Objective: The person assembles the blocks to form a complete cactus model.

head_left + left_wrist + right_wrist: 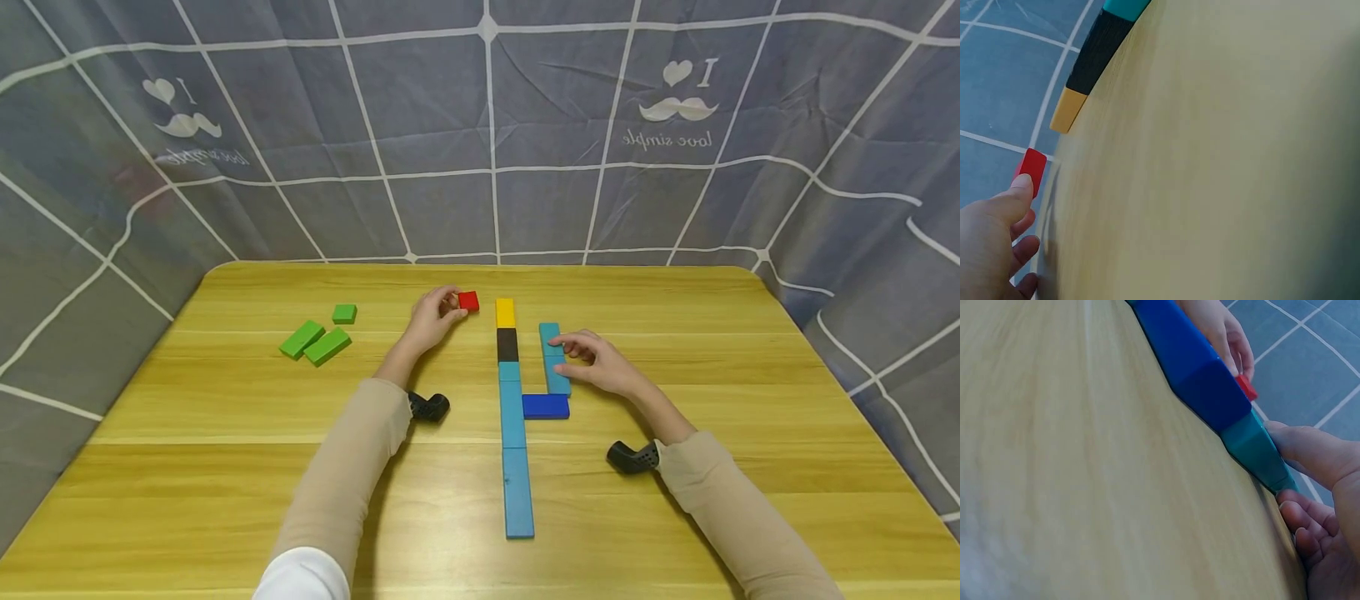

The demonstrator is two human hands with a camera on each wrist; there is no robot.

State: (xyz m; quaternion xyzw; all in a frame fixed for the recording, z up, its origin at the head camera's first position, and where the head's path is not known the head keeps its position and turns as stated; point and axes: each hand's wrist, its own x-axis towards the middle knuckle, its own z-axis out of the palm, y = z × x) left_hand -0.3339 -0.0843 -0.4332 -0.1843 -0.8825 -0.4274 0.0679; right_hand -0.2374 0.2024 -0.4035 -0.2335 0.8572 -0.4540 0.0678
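My left hand (431, 321) pinches a small red block (468, 301) between thumb and fingers, left of the column's far end. That column runs toward me: a yellow block (506, 313), a black block (507, 344), then light blue blocks (512, 417) end to end. A dark blue block (546, 407) lies crosswise against its right side. From that block's far side, two more light blue blocks (556, 375) extend away. My right hand (603, 365) has its thumb and fingertips at these two blocks, fingers loosely bent; the right wrist view shows the thumb (1304, 444) at their edge.
Three green blocks (327, 346) lie loose on the wooden table (225, 467) at the left. A grey curtain (435, 117) with white lines hangs behind and beside the table. Black wrist devices (429, 407) stick out from both sleeves.
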